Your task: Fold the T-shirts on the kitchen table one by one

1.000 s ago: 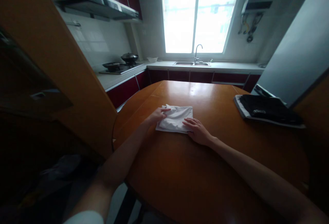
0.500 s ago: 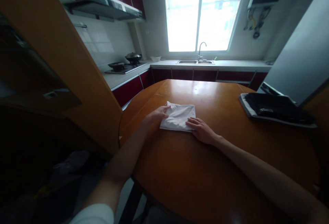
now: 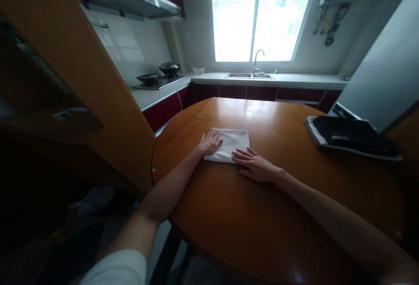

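A folded white cloth [image 3: 233, 142] lies flat on the round wooden table [image 3: 262, 215], a little left of its middle. My left hand [image 3: 210, 142] rests flat on the cloth's left edge, fingers spread. My right hand [image 3: 255, 166] lies palm down at the cloth's near right corner, its fingertips touching the edge. Neither hand grips anything.
A folded black garment with a pale border [image 3: 350, 135] sits at the table's right side. A tall wooden panel [image 3: 81, 80] stands close on the left. Beyond the table run a counter with a stove and pans [image 3: 157, 80] and a sink [image 3: 250, 74] under the window.
My left hand let go of the raised cloth fold and now presses flat on it. The cloth lies smoother. My right hand slid slightly toward me.
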The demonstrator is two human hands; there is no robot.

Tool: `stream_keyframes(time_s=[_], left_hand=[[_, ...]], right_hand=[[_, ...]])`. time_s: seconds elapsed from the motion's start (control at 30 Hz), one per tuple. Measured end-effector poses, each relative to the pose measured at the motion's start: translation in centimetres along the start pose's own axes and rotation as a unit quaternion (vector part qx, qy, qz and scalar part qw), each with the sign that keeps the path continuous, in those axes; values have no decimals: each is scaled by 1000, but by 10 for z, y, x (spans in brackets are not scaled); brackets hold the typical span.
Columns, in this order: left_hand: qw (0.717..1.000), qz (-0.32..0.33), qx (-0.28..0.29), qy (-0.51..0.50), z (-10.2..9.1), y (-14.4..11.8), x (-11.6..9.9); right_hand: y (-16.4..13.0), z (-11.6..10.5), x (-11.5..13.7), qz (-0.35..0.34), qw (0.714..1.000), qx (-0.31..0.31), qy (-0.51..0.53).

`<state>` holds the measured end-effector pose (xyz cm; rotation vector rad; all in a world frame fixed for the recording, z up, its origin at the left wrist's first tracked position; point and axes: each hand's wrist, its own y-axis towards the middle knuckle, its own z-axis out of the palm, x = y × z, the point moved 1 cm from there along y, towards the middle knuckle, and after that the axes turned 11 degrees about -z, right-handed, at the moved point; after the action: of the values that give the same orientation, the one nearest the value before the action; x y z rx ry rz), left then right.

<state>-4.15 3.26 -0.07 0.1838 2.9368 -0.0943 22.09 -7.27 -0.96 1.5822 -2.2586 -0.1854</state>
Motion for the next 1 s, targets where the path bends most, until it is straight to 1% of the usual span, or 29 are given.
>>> stream_keyframes(time_s=[0.07,0.1,0.2,0.23,0.27,0.3,0.37,0.43,0.47,0.53,0.57,0.63,0.7,0.73,0.8,0.9,1.0], left_hand=[[1000,-12,21,4,0,0,2],[1000,-14,23,4,0,-1,3],[1000,-12,13,15,-1,-2,2],[1000,-10,10,18,0,-2,1],[1000,-8,9,20,0,-2,1],[1000,-7,8,20,1,-1,1],[1000,-9,9,17,4,0,3],[1000,-10,7,16,5,1,6],[1000,-11,6,15,6,1,7],[1000,-7,5,9,5,2,8],[1000,-5,5,4,5,2,8],[1000,1,-8,-6,4,3,8],[999,0,-31,-13,3,4,7],[999,-5,-37,-17,3,5,7],[999,-18,-30,-24,4,6,7],[999,-29,-9,-29,7,7,8],[999,-29,-12,-33,10,9,9]], right_hand=[[2,-3,0,-5,1000,-9,14],[5,-5,-2,2,1000,-27,16],[25,-7,-6,59,993,-102,-4],[35,-4,-5,78,990,-116,-16],[45,0,-3,90,989,-116,-26],[54,7,0,95,990,-103,-31],[67,22,9,92,994,-51,-30],[74,34,17,92,996,-4,-19],[76,36,19,94,995,13,-8],[81,34,16,97,995,28,25],[85,29,11,101,994,22,41],[95,18,-5,133,990,-18,44],[106,10,-26,201,977,-69,3],[109,9,-37,238,968,-78,-20],[110,13,-55,293,953,-60,-44],[97,22,-76,331,943,-19,-34],[71,24,-92,371,928,-30,-28]])
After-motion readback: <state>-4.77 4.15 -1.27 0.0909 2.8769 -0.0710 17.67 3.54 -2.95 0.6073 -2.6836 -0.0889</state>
